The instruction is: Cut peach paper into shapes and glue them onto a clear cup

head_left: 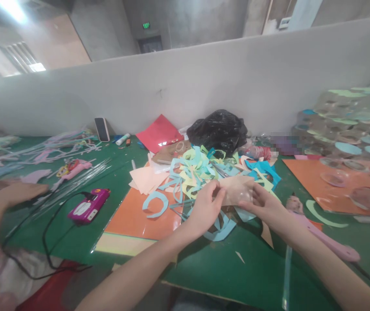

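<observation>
My left hand and my right hand both pinch a small clear plastic piece backed with tan paper, held just above the green table. The fingers of each hand are closed on its edges. Right behind it lies a heap of cut paper scraps in light blue, yellow-green and cream. A blue paper crescent rests on an orange sheet left of my left hand.
Another person's hand rests at the far left near a magenta glue gun with a black cable. A pink glue gun lies by my right arm. A black bag, red paper, phone and stacked clear discs stand behind.
</observation>
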### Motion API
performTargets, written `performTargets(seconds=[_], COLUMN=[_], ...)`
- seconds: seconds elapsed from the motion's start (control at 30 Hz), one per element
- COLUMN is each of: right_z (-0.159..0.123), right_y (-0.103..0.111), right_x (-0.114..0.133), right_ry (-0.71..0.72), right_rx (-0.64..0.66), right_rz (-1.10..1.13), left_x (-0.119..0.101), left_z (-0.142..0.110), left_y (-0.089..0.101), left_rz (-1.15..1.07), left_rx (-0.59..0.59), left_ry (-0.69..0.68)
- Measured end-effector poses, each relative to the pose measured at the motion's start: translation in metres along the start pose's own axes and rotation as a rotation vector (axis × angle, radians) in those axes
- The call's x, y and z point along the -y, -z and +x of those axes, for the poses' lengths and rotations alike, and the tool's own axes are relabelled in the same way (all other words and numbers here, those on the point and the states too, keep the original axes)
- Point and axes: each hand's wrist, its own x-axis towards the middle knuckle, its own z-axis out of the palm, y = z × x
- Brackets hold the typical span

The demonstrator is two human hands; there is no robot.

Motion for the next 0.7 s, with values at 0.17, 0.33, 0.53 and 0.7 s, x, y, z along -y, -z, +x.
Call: performTargets(seconds=[0.17,0.33,0.53,0.7], right_z=[0.000,0.001,0.000,0.000], right_y=[0.000,-0.001,-0.003,-0.002], right_x=[0.004,0.005,0.009,0.008], right_ry=[0.017,0.012,0.031,0.067], right_rx=[0.018,0.019,0.004,-0.004], right_rz=[0.024,0.049,0.038,-0.024], left_x=[-0.002,-0.003,-0.005,-0.003], left_z=[-0.001,0.000,0.000,0.002], left_y=[0.000,0.000,0.001,0.002], left_rz=[0.012,0.022,0.047,0.031], left_rx=[-0.035,-0.040,-0.029,-0.033], left_ry=[-0.037,-0.036,-0.025,-0.021])
